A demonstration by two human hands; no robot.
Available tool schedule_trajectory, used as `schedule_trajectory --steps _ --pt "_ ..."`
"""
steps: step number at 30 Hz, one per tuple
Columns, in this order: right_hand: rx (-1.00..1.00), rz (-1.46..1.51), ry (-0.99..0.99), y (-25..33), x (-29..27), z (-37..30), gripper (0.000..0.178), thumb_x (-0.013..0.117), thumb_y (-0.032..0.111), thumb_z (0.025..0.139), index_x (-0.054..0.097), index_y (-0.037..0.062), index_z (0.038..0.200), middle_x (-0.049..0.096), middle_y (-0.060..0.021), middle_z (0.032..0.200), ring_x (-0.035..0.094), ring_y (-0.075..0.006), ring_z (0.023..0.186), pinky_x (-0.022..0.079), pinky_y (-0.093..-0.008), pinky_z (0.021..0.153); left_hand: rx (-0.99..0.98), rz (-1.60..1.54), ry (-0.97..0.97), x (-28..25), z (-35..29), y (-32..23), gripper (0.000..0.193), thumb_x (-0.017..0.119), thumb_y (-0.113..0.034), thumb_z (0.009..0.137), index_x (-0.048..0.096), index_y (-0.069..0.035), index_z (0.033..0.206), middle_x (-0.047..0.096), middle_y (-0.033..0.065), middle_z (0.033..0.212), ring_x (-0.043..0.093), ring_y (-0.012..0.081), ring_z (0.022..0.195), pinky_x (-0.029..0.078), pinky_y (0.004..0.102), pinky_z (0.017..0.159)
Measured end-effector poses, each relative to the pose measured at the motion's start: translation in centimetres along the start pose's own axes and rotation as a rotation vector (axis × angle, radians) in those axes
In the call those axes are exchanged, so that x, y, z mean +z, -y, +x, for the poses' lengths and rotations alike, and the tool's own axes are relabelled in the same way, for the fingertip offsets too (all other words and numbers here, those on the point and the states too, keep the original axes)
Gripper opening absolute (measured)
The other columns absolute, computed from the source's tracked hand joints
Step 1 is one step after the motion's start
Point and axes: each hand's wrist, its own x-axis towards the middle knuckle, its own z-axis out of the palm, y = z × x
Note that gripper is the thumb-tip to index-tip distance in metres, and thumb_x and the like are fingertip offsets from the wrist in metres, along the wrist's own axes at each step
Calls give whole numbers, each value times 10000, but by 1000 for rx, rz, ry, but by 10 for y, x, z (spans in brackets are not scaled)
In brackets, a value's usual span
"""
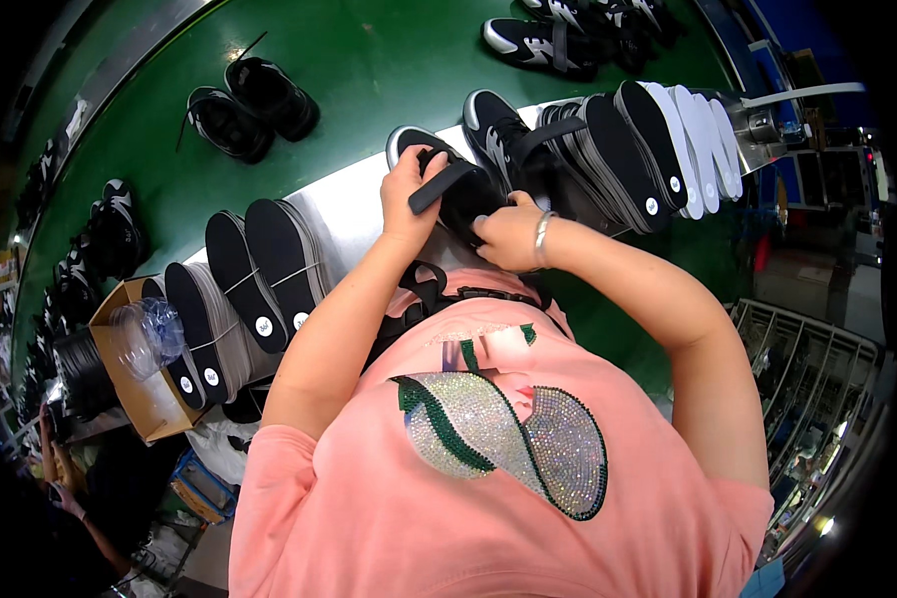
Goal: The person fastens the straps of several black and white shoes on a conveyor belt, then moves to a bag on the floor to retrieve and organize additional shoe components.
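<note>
A black and grey shoe [465, 207] with a silvery toe lies in front of me, its toe pointing away. My left hand [411, 197] is closed on its left side, by the dark upturned tongue [443, 187]. At the heel opening my right hand [511, 235], with a silver bracelet on the wrist, grips the collar with bent fingers; the fingertips are partly hidden inside. A matching shoe [498, 125] stands just to the right, its tongue also raised. Right of that is a row of black insoles [618, 149] in stacks.
White insoles [696, 149] end the right row. Tied black insole bundles [287, 249] stand left, beside a cardboard box [140, 404] holding clear plastic. More shoes [254, 105] rest on the green belt [369, 60]. A wire rack [807, 369] is at right; another person's arm [70, 498] shows lower left.
</note>
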Motion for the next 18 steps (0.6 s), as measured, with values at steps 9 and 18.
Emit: schedule_trajectory --steps 9,18 --pt "-157 274 -541 2 -39 -59 278 524 238 789 568 46 984 612 -93 737 593 -259 733 239 -467 942 -45 -237 -60 -5 -15 19 232 576 -233 828 550 -11 890 596 67 677 524 117 593 431 256 561" --pt "-27 -315 83 4 16 10 445 543 150 693 488 -38 1092 623 -162 779 607 -273 831 145 -523 1003 -60 -11 56 -5 0 -1 247 576 -233 822 557 -1 905 601 81 742 543 144 687 434 255 645"
